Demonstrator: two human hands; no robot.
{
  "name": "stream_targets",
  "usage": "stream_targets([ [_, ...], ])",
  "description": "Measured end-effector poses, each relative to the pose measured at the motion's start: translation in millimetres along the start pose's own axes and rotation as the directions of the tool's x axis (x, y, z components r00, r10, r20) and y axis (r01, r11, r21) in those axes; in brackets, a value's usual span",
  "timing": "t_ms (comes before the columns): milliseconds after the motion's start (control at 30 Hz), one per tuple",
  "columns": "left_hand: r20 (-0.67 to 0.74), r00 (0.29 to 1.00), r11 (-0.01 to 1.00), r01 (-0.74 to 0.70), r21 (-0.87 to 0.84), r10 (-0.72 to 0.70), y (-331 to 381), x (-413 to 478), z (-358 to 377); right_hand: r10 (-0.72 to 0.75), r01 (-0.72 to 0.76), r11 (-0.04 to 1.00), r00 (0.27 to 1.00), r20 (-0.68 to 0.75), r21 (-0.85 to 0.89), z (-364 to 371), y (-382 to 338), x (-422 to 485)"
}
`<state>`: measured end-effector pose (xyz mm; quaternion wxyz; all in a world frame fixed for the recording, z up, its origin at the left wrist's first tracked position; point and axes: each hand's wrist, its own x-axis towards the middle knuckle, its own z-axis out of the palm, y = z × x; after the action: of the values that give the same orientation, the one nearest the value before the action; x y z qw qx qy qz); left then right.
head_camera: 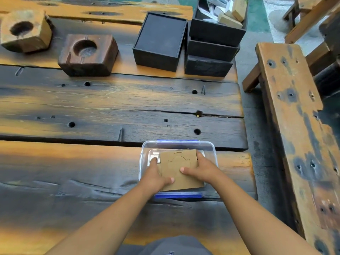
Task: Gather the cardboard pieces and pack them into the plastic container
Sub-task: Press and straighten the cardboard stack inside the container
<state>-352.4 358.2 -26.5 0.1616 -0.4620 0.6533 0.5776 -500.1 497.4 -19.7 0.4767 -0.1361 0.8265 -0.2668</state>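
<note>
Brown cardboard pieces (179,169), stacked flat, inside the clear plastic container (211,150) at 6 o'clock on the wooden table (92,107); long axis 12 to 6, near edge propped on the container's near rim, far edge dipping inside. Curved cut lines on the top sheet. Left hand (156,176) clasping the stack's left edge, thumb on top. Right hand (203,168) clasping the right edge, thumb across the face. At 12 o'clock, black boxes (160,41); at 10 o'clock, two wooden blocks (88,54).
</note>
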Motion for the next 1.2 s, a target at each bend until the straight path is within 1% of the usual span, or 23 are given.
stream_targets([
  [67,-0.014,1.0,1.0,-0.013,-0.026,0.013,-3,-2,1,-0.005,0.005,0.998,1.0,0.009,-0.055,0,0,-1],
  [133,-0.027,0.999,0.999,-0.027,-0.028,0.026,-5,-4,2,-0.003,0.002,0.992,1.0,-0.008,-0.129,2,1,-3],
  [167,-0.026,0.999,0.999,-0.033,-0.028,0.032,-6,-4,2,0.004,-0.006,0.99,1.0,-0.016,-0.14,2,2,-2],
  [300,-0.005,0.998,0.998,-0.056,-0.02,0.056,-6,-6,2,-0.011,0.012,1.0,1.0,0.009,-0.029,0,1,1],
  [367,-0.006,0.998,0.998,-0.064,-0.017,0.064,-6,-6,2,-0.033,0.034,0.999,0.999,0.019,-0.024,-1,-2,0],
  [567,-0.001,0.999,0.999,-0.052,0.011,0.052,-8,-5,1,-0.053,0.047,0.982,0.998,-0.026,-0.185,-1,-2,-1],
  [633,0.001,0.999,0.999,-0.045,0.024,0.045,-9,-5,1,-0.031,0.023,0.959,0.999,-0.025,-0.282,-2,-4,0],
  [700,0.004,0.999,0.999,-0.042,0.033,0.041,-9,-6,0,-0.022,0.02,0.947,1.0,-0.002,-0.32,-5,-6,2],
  [767,0.018,1.0,1.0,-0.025,0.016,0.025,-8,-4,-2,-0.024,0.028,0.969,1.0,0.02,-0.247,-6,-4,2],
  [867,0.058,0.996,0.997,0.065,-0.049,-0.062,3,3,-10,-0.012,0.012,0.999,1.0,0.02,-0.032,-3,0,-1],
  [933,0.13,0.984,0.992,0.121,0.029,-0.124,17,7,-17,0.046,-0.043,0.992,0.999,-0.021,0.119,3,4,-4],
  [967,0.164,0.972,0.984,0.156,0.08,-0.168,26,8,-20,0.089,-0.081,0.983,0.995,-0.043,0.163,6,6,-4],
  [1000,0.193,0.957,0.973,0.194,0.126,-0.216,34,10,-22,0.125,-0.113,0.98,0.99,-0.066,0.166,8,8,-4],
  [1033,0.219,0.94,0.956,0.223,0.188,-0.263,41,12,-24,0.15,-0.139,0.982,0.985,-0.083,0.127,10,9,-4],
  [1100,0.254,0.908,0.905,0.233,0.357,-0.334,52,16,-27,0.19,-0.186,0.981,0.978,-0.081,0.056,9,7,-4],
  [1133,0.259,0.9,0.882,0.225,0.415,-0.352,55,17,-28,0.215,-0.213,0.976,0.975,-0.05,0.044,6,4,-4],
  [1200,0.269,0.894,0.868,0.212,0.448,-0.357,57,19,-30,0.257,-0.258,0.966,0.966,0.031,0.015,-2,-5,-3],
])
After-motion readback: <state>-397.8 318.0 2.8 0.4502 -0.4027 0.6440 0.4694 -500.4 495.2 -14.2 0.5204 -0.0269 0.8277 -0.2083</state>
